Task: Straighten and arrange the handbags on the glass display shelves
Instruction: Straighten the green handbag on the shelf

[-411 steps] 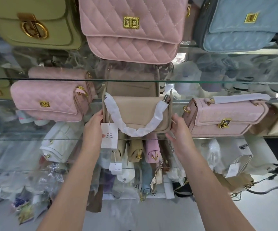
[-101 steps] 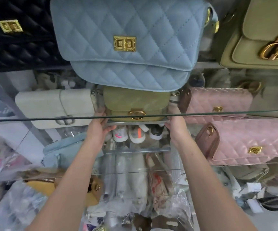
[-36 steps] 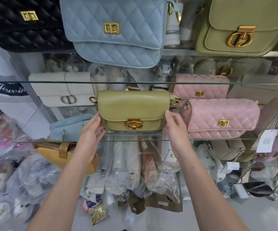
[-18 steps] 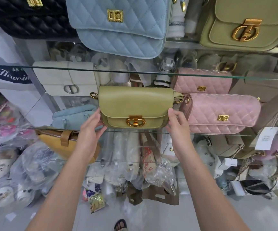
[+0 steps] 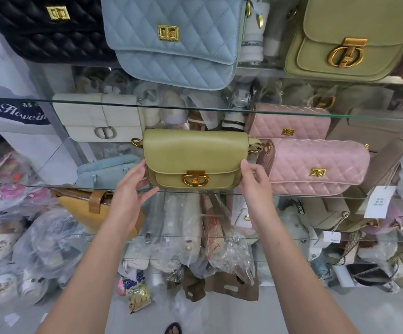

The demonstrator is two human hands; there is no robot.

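Observation:
An olive green handbag (image 5: 195,155) with a gold clasp stands upright at the front edge of the middle glass shelf (image 5: 51,188). My left hand (image 5: 130,189) holds its lower left end, thumb under the front corner. My right hand (image 5: 253,182) grips its lower right end, thumb on the front. A pink quilted handbag (image 5: 316,165) sits right beside it, with a second pink one (image 5: 289,121) behind. A white handbag (image 5: 99,119) stands further back on the left.
The upper shelf (image 5: 340,115) carries a black quilted bag (image 5: 46,30), a light blue quilted bag (image 5: 171,39) and a large olive bag (image 5: 347,37). A taupe bag with a tag (image 5: 388,165) is at the right. Plastic-wrapped goods (image 5: 51,244) crowd the floor below.
The olive handbag has come forward from deep under the blue bag to the shelf's front edge. Over the last second my hands stay at its two ends and it barely moves.

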